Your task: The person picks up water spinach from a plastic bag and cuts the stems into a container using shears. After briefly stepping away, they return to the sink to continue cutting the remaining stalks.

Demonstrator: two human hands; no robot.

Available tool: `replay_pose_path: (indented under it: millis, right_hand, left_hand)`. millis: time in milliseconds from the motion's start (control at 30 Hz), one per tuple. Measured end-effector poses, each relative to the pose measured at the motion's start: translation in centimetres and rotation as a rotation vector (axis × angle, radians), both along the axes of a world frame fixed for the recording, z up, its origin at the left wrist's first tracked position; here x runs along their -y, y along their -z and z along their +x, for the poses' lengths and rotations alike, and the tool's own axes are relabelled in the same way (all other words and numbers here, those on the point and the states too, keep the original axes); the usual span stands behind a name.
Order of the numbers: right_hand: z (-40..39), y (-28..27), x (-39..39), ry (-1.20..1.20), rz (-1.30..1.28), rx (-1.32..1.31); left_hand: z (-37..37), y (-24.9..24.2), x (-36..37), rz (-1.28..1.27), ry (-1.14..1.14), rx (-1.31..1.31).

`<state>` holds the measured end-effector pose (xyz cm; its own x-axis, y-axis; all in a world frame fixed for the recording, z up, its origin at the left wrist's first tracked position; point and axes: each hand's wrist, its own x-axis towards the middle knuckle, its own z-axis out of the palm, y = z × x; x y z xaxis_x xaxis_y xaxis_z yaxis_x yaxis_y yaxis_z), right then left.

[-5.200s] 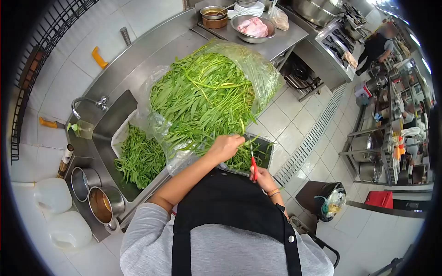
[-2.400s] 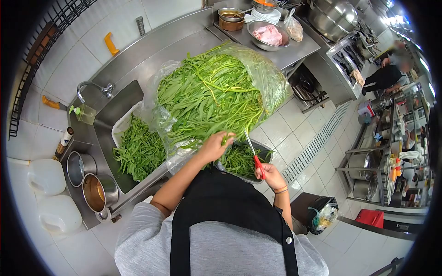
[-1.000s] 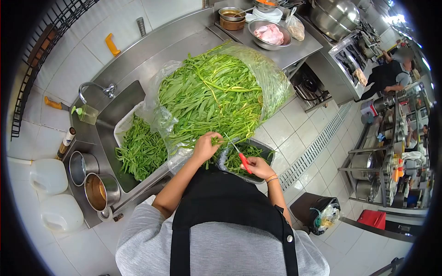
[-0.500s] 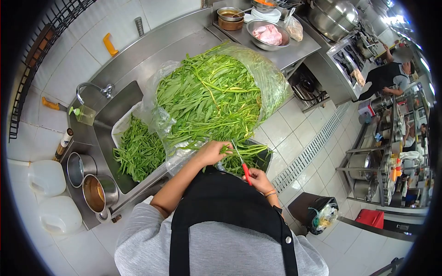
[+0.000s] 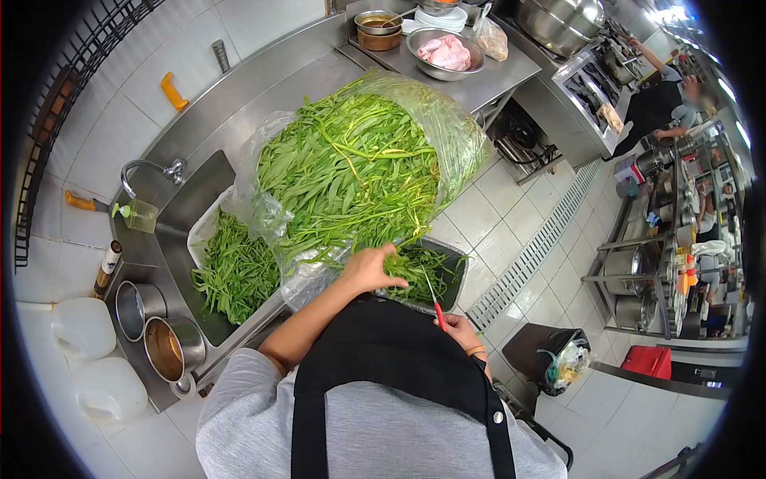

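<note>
Filling centre frame: greens, likely light, limp, best held by stems; left hand loosely spread, right hand gripping scissors.

White tiled wall, pale tiled floor, slotted drain grating, metal shelving at right, bright lights

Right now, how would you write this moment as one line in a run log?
left hand: open, thumb spread, by loose greens | right hand: holds red-handled scissors, blades over dark tub | bagged greens: heaped beyond hands
</note>
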<state>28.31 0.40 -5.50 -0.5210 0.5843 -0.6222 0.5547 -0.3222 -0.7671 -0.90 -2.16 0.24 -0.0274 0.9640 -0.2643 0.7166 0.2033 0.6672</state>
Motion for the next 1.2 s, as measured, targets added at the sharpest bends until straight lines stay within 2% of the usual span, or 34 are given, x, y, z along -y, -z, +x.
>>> replay_pose_path:
  millis: [33,67,100,167,233,300,367,433,600,733,1033,1100,1200]
  right_hand:
    - [0.3,-0.3,-0.3,0.005,-0.001,0.000]
    - [0.6,-0.6,-0.7,-0.091,0.013,0.104]
    - [0.7,-0.7,-1.1,-0.188,0.028,0.209]
    - [0.4,-0.8,-1.8,-0.216,0.016,0.173]
    - [-0.6,-0.8,-2.3,-0.246,0.003,0.136]
    - [-2.4,-0.8,-2.8,-0.234,-0.026,-0.015]
    - [-4.7,-2.5,-3.4,-0.297,0.032,-0.022]
    - [-7.0,-3.8,-3.6,-0.340,0.001,-0.163]
    - [-11.1,-2.3,-4.1,-0.287,-0.129,-0.309]
    - [-13.3,-2.6,-4.2,-0.214,-0.069,-0.341]
    - [-9.8,-2.7,-3.0,-0.242,0.022,-0.287]
    - [-8.2,-1.2,-2.7,-0.213,-0.025,-0.290]
    - [-5.9,-1.0,-2.2,-0.156,-0.028,-0.255]
  left_hand:
    - [-0.3,-0.7,-0.1,-0.034,-0.182,-0.075]
    - [-0.7,-1.0,-0.2,-0.067,-0.365,-0.151]
    - [-1.4,-1.0,-0.3,-0.067,-0.364,-0.152]
    - [-3.2,-0.6,-0.4,0.073,-0.575,-0.288]
    - [-5.0,1.0,-0.9,0.047,-0.604,-0.321]
    - [-5.7,1.6,-0.8,0.026,-0.630,-0.351]
    - [-5.8,1.4,-0.6,0.105,-0.632,-0.328]
    - [-5.4,1.0,0.2,0.181,-0.633,-0.293]
    - [-3.8,0.0,2.2,0.425,-0.627,-0.187]
    - [-2.8,-0.5,3.0,0.454,-0.546,-0.106]
    - [-2.3,-1.0,4.3,0.420,-0.454,-0.061]
    - [-2.5,-1.3,4.7,0.438,-0.445,-0.051]
    - [-3.7,-3.3,5.8,0.602,-0.699,0.152]
